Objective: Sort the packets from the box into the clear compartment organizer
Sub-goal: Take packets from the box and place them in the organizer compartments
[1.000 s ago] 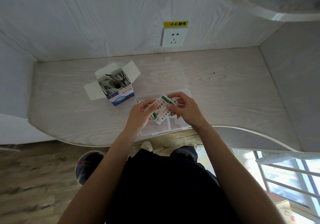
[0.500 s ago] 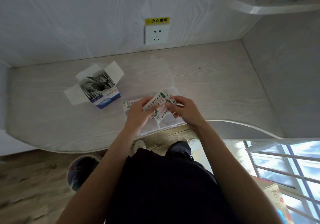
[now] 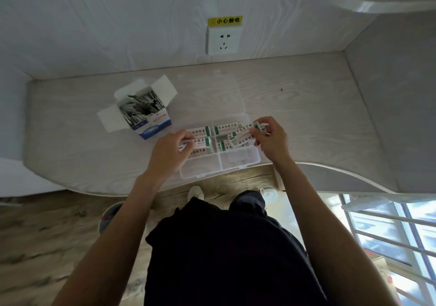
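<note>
Now the hands have split apart, left hand and right hand each pinching packets over the clear organizer's far compartments, box still stocked nearby.

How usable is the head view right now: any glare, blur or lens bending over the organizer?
Head view: daylight from the barred window brightens the lower right; the clear plastic compartment organizer stays readable, without strong glare. The white and green packets show slightly soft print. Wide-angle bending curves the pale wood-grain desk edge. Floor at lower left is smeared.
</note>
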The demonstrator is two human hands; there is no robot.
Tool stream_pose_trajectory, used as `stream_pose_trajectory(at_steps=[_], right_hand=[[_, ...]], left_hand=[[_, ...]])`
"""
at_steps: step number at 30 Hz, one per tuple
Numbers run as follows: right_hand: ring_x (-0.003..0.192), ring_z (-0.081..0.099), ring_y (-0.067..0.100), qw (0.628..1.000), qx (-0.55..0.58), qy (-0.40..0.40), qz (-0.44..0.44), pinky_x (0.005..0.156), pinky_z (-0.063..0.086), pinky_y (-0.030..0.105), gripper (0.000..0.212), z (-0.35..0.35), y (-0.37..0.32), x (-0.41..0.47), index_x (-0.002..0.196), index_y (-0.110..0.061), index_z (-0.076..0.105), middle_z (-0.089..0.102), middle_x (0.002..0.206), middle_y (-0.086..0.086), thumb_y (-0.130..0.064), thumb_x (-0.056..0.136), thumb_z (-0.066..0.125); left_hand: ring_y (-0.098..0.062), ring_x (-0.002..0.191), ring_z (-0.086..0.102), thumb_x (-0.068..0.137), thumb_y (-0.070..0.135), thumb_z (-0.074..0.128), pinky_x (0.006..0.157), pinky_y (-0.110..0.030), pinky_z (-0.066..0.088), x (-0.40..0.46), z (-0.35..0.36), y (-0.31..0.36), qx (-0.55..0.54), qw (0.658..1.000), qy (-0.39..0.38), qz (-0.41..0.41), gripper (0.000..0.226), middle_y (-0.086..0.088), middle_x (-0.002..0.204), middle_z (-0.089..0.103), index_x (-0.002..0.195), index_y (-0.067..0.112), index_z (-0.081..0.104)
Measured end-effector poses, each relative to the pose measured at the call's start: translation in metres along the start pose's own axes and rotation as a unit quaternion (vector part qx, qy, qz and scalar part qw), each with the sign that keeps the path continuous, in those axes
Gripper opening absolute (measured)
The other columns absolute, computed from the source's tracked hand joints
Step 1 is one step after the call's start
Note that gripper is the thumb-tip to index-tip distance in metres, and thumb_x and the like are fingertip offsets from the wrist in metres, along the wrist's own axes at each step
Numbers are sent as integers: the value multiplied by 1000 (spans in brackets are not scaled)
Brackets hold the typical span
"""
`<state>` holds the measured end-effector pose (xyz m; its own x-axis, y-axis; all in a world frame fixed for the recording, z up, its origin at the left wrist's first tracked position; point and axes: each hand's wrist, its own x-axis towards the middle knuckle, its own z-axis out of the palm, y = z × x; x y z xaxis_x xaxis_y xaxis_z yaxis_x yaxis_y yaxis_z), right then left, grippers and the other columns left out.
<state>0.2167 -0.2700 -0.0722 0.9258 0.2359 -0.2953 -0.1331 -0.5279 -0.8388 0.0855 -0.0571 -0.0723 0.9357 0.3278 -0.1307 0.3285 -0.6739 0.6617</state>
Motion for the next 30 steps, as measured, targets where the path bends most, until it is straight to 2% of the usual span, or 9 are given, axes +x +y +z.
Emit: stream_pose_trajectory(at_steps=[2, 5, 10, 12, 14, 18, 24, 27, 30], right_hand=[[43, 56, -2, 999, -33, -9, -2, 44, 43, 12, 11, 5, 1, 0, 92, -16, 54, 63, 79, 3, -13, 88, 64], [49, 60, 7, 995, -100, -14, -12, 49, 48, 19, 12, 11, 0, -5, 94, -18, 54, 66, 84, 0, -22, 88, 64], [59, 56, 11, 977, -204, -8, -69, 50, 34, 13, 16, 16, -1, -10, 101, -19, 58, 64, 84, -4, -29, 89, 62], [66, 57, 14, 961, -267, -1, -69, 54, 30, 18, 17, 17, 0, -9, 98, -20, 57, 63, 81, -5, -33, 89, 61], [70, 60, 19, 941, -330, 6, -74, 63, 31, 24, 18, 19, 1, -6, 94, -20, 54, 65, 79, -2, -37, 89, 59], [88, 55, 19, 899, -414, -5, -142, 67, 40, 27, 21, 19, -7, -6, 96, -17, 59, 63, 84, 1, -37, 92, 54], [106, 48, 18, 832, -499, -86, -227, 84, 37, 26, 27, 18, -9, -1, 112, -18, 65, 69, 103, -1, -32, 96, 47], [106, 50, 17, 827, -499, -104, -237, 82, 40, 26, 27, 19, -11, -2, 116, -20, 63, 67, 109, -2, -31, 97, 48], [103, 54, 17, 802, -527, -117, -256, 77, 43, 27, 25, 24, -16, -2, 115, -20, 62, 66, 109, -2, -29, 97, 48]], left_hand=[[-18, 81, 58, 86, 20, 63, 76, -33, 45, 0, 6, -3, 66, 997, 12, 37, 10, 0, 88, 67, 90, 14, 70], [-26, 86, 53, 81, 20, 66, 78, -37, 41, 0, 13, -2, 130, 990, 53, 24, 9, -4, 90, 63, 82, 14, 72], [-30, 86, 51, 79, 23, 69, 76, -38, 40, -1, 18, -1, 222, 973, 59, 25, 12, -7, 88, 60, 81, 12, 74], [-30, 84, 51, 80, 28, 69, 76, -39, 41, 0, 18, -2, 244, 967, 53, 41, 17, -7, 86, 59, 82, 12, 74], [-29, 83, 50, 82, 31, 68, 74, -38, 41, 0, 17, -2, 255, 964, 60, 51, 20, -7, 85, 59, 82, 12, 75], [-26, 88, 49, 82, 33, 68, 77, -38, 39, 0, 14, -4, 257, 964, 50, 47, 20, -5, 89, 58, 88, 16, 74], [-25, 92, 48, 80, 37, 70, 80, -34, 37, 2, 13, -2, 253, 967, 30, 32, 22, -4, 94, 57, 92, 19, 74], [-24, 95, 47, 80, 38, 68, 82, -34, 36, 2, 12, 0, 260, 965, 19, 28, 26, -4, 97, 57, 97, 18, 72], [-26, 94, 49, 77, 39, 71, 83, -35, 37, 1, 13, 1, 262, 964, 21, 30, 29, -5, 96, 58, 97, 17, 72]])
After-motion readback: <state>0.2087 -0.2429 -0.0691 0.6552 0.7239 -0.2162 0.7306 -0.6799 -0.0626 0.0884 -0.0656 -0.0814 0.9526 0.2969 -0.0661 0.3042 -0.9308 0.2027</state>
